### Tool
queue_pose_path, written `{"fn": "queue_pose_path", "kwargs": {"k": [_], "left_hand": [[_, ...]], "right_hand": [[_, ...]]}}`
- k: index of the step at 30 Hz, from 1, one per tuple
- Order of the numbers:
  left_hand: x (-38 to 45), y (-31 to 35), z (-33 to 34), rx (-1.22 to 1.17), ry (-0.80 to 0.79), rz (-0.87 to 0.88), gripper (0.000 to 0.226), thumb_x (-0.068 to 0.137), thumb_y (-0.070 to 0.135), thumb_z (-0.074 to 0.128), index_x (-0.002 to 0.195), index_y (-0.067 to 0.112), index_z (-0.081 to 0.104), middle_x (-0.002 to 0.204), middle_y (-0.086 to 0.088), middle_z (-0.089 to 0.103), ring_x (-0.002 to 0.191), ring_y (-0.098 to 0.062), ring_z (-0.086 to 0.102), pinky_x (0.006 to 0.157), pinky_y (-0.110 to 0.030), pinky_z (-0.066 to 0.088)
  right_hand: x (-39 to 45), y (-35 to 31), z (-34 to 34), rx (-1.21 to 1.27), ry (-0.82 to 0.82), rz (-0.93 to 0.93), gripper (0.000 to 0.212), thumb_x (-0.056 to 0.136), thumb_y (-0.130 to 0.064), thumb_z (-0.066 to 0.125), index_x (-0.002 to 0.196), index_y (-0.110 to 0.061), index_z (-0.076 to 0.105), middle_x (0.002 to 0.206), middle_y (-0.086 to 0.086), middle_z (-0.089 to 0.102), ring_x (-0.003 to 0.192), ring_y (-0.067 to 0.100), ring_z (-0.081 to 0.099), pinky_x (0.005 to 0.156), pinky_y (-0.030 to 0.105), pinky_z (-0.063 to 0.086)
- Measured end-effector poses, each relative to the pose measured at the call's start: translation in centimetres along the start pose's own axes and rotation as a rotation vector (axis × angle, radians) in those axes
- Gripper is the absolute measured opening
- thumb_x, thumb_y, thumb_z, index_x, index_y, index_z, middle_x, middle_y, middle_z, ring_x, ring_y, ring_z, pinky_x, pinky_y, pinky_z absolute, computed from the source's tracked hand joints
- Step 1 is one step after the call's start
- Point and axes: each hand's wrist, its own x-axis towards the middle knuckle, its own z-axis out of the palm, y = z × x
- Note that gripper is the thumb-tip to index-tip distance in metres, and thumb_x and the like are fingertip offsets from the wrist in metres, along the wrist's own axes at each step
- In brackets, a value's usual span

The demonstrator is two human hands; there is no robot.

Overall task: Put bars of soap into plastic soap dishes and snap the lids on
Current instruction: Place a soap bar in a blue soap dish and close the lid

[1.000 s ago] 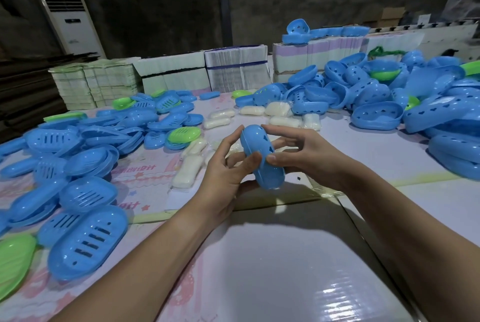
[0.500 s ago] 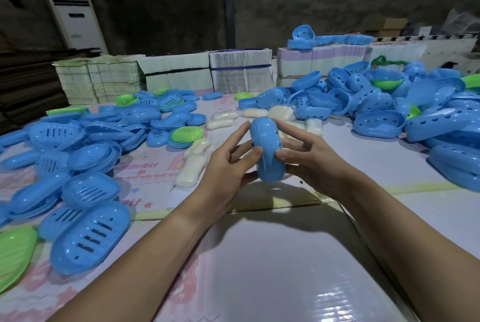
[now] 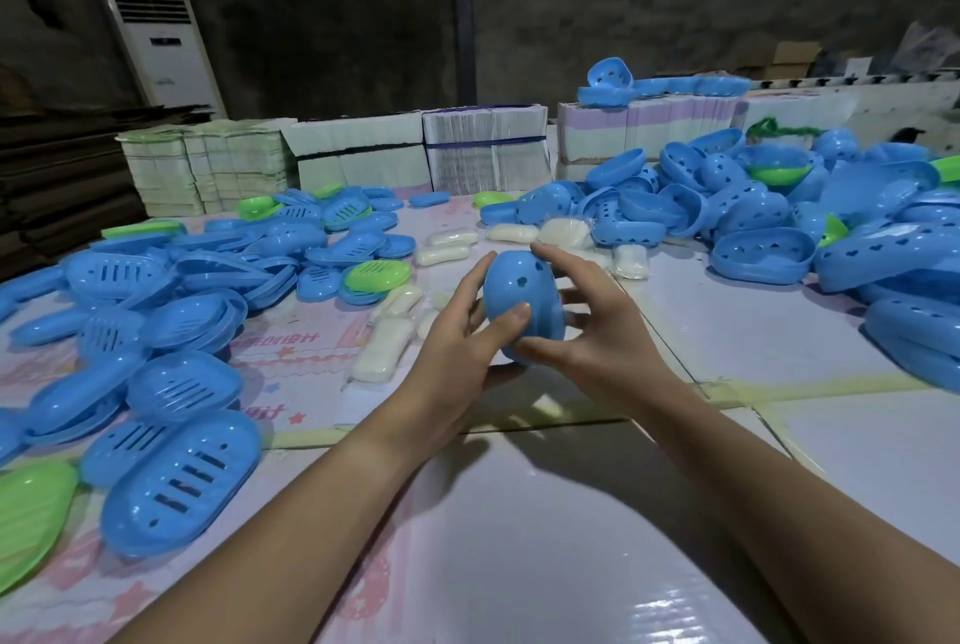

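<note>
Held item: a closed blue soap dish, lid on, stood on end above the table, centre of view, clear of the surface.
Left hand: grasps the dish from the left; thumb laid across its front face, fingers spread behind and beside it.
Right hand: grasps the dish from the right; fingers spread over its top and far side, thumb against its lower edge.
Soap contents: cannot tell; the dish is shut.
Loose soap bars: white, wrapped, lying on the table just left of the hands; more bars lie beyond the hands.
Left pile: blue slotted lids, with a few green lids among them.
Right pile: blue dish bases with heart-shaped holes, heaped.
Rear of table: bundled flat cartons in a row.
Background: floor-standing air conditioner, far left.
</note>
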Motion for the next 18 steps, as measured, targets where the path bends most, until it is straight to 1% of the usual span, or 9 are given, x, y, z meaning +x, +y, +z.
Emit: {"fn": "queue_pose_path", "kwargs": {"k": [2,4,7,9,10,12,14,16,18], "left_hand": [[0.0,-0.4,-0.1,0.063,0.084,0.052,0.052,0.094,0.01,0.068,0.138,0.034,0.053,0.128,-0.005,0.065,0.102,-0.019,0.074,0.08,-0.042,0.062],[0.2,-0.7,-0.2,0.075,0.122,0.064,0.05,0.094,0.009,0.068,0.136,0.031,0.053,0.123,-0.007,0.068,0.098,-0.02,0.075,0.073,-0.041,0.062],[0.3,-0.3,-0.6,-0.035,0.106,-0.013,0.042,0.099,0.016,0.063,0.138,0.026,0.051,0.121,-0.015,0.07,0.103,-0.033,0.073,0.078,-0.051,0.062],[0.2,-0.1,-0.9,-0.1,0.061,-0.05,0.04,0.099,0.022,0.061,0.138,0.024,0.051,0.121,-0.015,0.071,0.107,-0.035,0.071,0.077,-0.049,0.061],[0.3,-0.1,-1.0,-0.101,0.048,-0.055,0.039,0.099,0.024,0.061,0.138,0.025,0.051,0.121,-0.014,0.071,0.108,-0.034,0.071,0.077,-0.048,0.061],[0.3,-0.2,-0.9,-0.058,0.057,-0.049,0.038,0.102,0.026,0.058,0.138,0.026,0.05,0.116,-0.009,0.074,0.106,-0.029,0.073,0.074,-0.044,0.061],[0.4,-0.5,-0.4,-0.029,0.065,-0.048,0.038,0.103,0.027,0.055,0.14,0.031,0.045,0.11,-0.003,0.076,0.1,-0.025,0.075,0.072,-0.04,0.061],[0.4,-0.9,0.2,-0.084,0.044,-0.057,0.047,0.1,0.03,0.06,0.142,0.035,0.04,0.11,0.0,0.076,0.098,-0.023,0.075,0.075,-0.043,0.061],[0.3,-1.1,0.7,-0.19,0.069,-0.077,0.055,0.097,0.03,0.063,0.145,0.038,0.037,0.108,-0.001,0.076,0.094,-0.025,0.075,0.071,-0.044,0.061]], "right_hand": [[-0.1,0.1,0.3,-0.124,0.019,-0.114,0.086,0.061,-0.015,0.092,0.137,-0.017,0.053,0.122,0.001,0.057,0.111,0.018,0.055,0.09,0.038,0.052],[-0.2,0.1,0.6,-0.179,0.017,-0.116,0.084,0.063,-0.02,0.091,0.138,-0.017,0.052,0.121,0.005,0.056,0.11,0.018,0.053,0.092,0.04,0.05],[0.2,0.0,0.3,-0.091,-0.014,0.068,0.076,0.074,-0.029,0.084,0.141,-0.027,0.047,0.12,-0.001,0.055,0.106,0.013,0.055,0.088,0.036,0.054],[0.3,-0.3,-0.1,0.078,-0.074,0.208,0.067,0.077,-0.032,0.081,0.136,-0.03,0.051,0.114,-0.001,0.061,0.1,0.012,0.062,0.083,0.038,0.058],[0.3,-0.3,-0.2,0.102,-0.078,0.218,0.061,0.077,-0.032,0.082,0.132,-0.028,0.056,0.111,-0.001,0.065,0.096,0.012,0.065,0.081,0.039,0.059],[0.2,-0.4,0.0,0.015,-0.008,0.158,0.056,0.073,-0.034,0.085,0.123,-0.026,0.061,0.106,-0.005,0.069,0.091,0.01,0.066,0.078,0.035,0.058],[0.0,-0.6,0.3,-0.127,0.094,0.064,0.059,0.068,-0.034,0.087,0.12,-0.025,0.061,0.106,-0.009,0.067,0.091,0.008,0.064,0.076,0.03,0.056],[-0.2,-0.6,0.7,-0.299,0.123,-0.036,0.062,0.065,-0.031,0.087,0.121,-0.021,0.06,0.109,-0.006,0.065,0.095,0.013,0.062,0.078,0.034,0.053],[-0.3,-0.7,1.1,-0.4,0.071,-0.077,0.065,0.065,-0.027,0.085,0.123,-0.017,0.059,0.112,0.0,0.063,0.099,0.019,0.059,0.082,0.04,0.051]]}}
